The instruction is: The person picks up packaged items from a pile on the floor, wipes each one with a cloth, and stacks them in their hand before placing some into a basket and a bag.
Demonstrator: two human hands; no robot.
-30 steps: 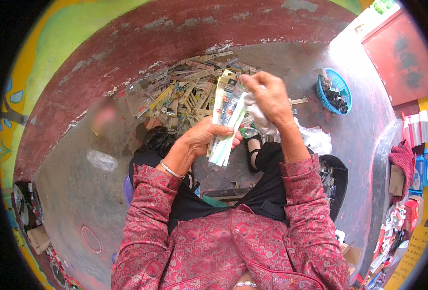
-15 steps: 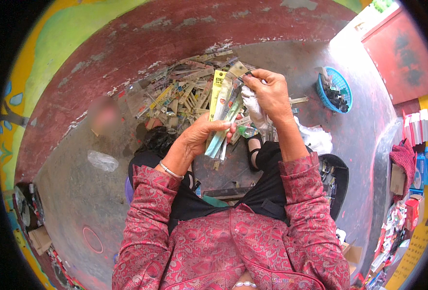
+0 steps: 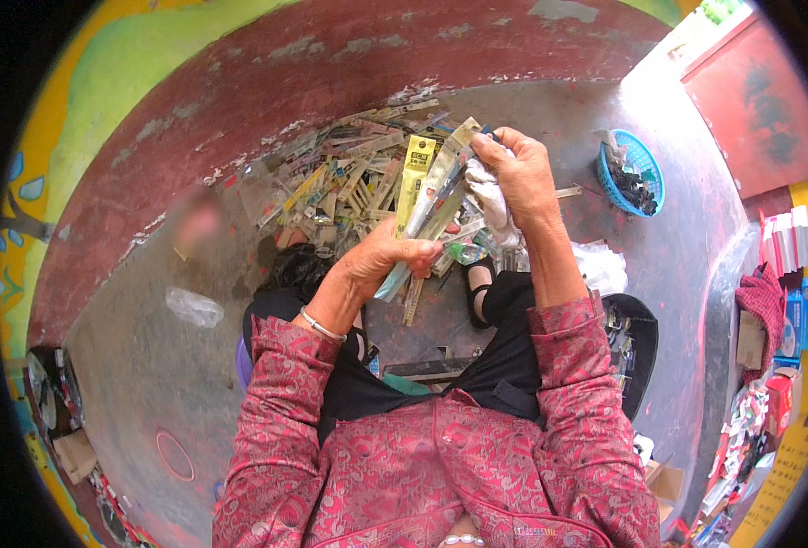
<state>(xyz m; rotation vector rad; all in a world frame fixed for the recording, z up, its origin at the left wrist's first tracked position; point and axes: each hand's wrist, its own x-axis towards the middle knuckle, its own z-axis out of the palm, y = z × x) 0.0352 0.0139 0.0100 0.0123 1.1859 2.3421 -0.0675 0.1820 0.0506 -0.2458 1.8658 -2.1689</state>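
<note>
Clamped in the left hand (image 3: 387, 260) is a bunch of long narrow packets (image 3: 427, 215), the thumb across their front and the fingers curled behind, so that the strips fan upward and a little rightward from the fist. Over the last second the right hand (image 3: 518, 173) has come closer in: it now pinches the upper ends of the strips at the top of the fan, fingers closed on them, with a white cloth (image 3: 497, 205) bunched below its palm. The yellow packet (image 3: 415, 173) has risen clear on the left side of the fan, where earlier it lay among the others, so the bundle looks to be being squared and sorted packet by packet. Beyond the grip, on the concrete floor, a heap of similar packets (image 3: 349, 178) lies spread. Farther right of the hands stands a blue basket (image 3: 646, 173).
</note>
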